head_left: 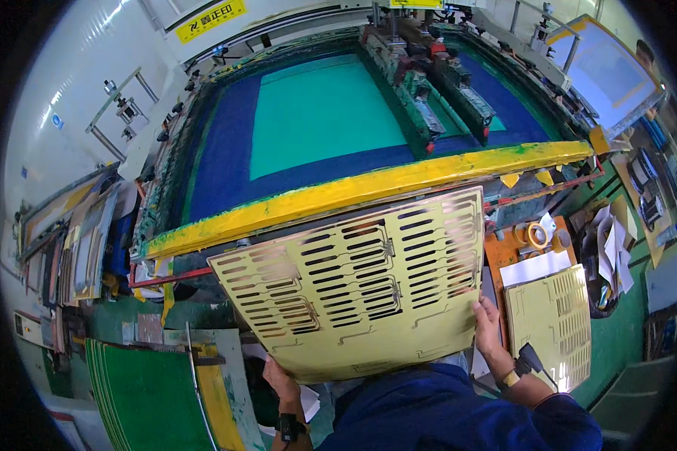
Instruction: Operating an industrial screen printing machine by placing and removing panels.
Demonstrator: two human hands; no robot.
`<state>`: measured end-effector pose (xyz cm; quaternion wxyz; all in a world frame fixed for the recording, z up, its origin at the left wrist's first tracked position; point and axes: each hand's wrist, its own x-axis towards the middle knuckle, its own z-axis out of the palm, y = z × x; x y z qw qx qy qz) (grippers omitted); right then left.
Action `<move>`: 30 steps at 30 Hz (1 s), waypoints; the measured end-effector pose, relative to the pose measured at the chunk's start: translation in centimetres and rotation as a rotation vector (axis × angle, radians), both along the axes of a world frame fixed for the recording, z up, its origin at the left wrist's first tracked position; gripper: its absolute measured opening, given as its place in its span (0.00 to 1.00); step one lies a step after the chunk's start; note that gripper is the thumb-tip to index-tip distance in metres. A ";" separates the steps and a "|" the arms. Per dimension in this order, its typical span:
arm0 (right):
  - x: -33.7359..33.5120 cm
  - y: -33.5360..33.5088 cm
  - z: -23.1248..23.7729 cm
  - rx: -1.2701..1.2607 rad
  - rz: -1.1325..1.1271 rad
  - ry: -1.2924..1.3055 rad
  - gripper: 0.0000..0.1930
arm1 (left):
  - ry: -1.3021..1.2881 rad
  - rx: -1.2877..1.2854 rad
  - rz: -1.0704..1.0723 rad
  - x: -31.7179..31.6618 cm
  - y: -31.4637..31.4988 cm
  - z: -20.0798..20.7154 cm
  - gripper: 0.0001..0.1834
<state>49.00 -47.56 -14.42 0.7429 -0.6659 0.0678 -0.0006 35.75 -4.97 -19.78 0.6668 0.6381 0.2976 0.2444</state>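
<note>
A large pale-yellow circuit board panel (399, 331), with rows of dark slots and copper-coloured tracks, is held tilted in front of me. My left hand (282, 379) grips its lower left edge, and my right hand (487, 325) is closed on its right edge. Both hands' fingers are partly hidden behind the panel. Just beyond its upper edge lies the yellow-taped front bar (368, 188) of a screen printing frame. Inside that frame is a blue screen with a bright green area (323, 113). Ink-stained squeegee holders (421, 98) stand over the screen's right part.
At right, similar yellow panels (553, 323) lie by an orange table (515, 252) bearing a tape roll (536, 235). A bin (603, 289) of crumpled paper stands beyond. Green boards (150, 391) are at lower left; framed screens (90, 240) lean further left. Part of another person (644, 52) shows at far right.
</note>
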 end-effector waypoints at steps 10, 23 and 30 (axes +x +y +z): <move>-0.1 -0.4 -0.6 0.017 0.026 0.013 0.11 | 0.193 0.151 -0.046 0.2 -0.5 1.0 0.26; -0.1 -0.6 -0.3 -0.014 0.016 -0.011 0.14 | 0.090 0.002 0.014 0.4 -1.0 1.9 0.26; 0.4 -2.0 2.8 -0.618 0.138 -0.110 0.15 | 0.037 -0.114 0.074 0.1 -0.8 0.4 0.26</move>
